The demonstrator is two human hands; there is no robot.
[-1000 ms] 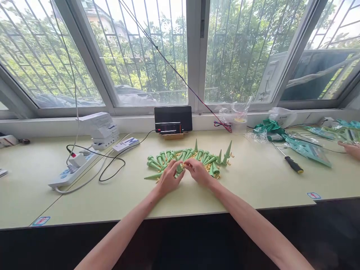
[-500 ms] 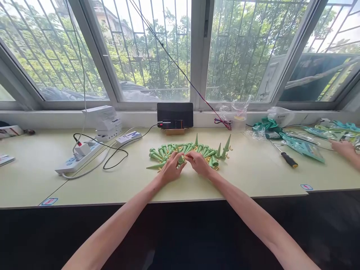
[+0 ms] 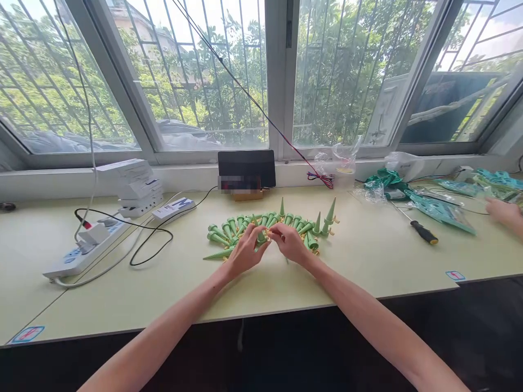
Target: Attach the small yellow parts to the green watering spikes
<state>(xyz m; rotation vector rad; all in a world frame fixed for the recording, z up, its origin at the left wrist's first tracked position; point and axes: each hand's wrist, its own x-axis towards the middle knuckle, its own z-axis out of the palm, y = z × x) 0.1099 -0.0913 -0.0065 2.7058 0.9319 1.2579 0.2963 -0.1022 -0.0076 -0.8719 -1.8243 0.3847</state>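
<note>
At the table's center, our left hand (image 3: 246,251) grasps a green cone (image 3: 261,235); our right hand (image 3: 288,242) pinches toward it, its grip unclear. More green spikes (image 3: 269,219) fan from ten to two o'clock around our fingers.

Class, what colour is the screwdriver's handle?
The screwdriver's handle is black with a yellow end, shown best in the head view.

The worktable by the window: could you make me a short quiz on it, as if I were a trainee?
1. True or false: the screwdriver lies to the right of the pile of green cones.
2. Fill in the side: the white power strip lies to the ____ of the pile.
3. What is the left hand holding? A) the screwdriver; B) a green cone; C) the power strip.

Key: 1 true; 2 left; 3 B.
</note>
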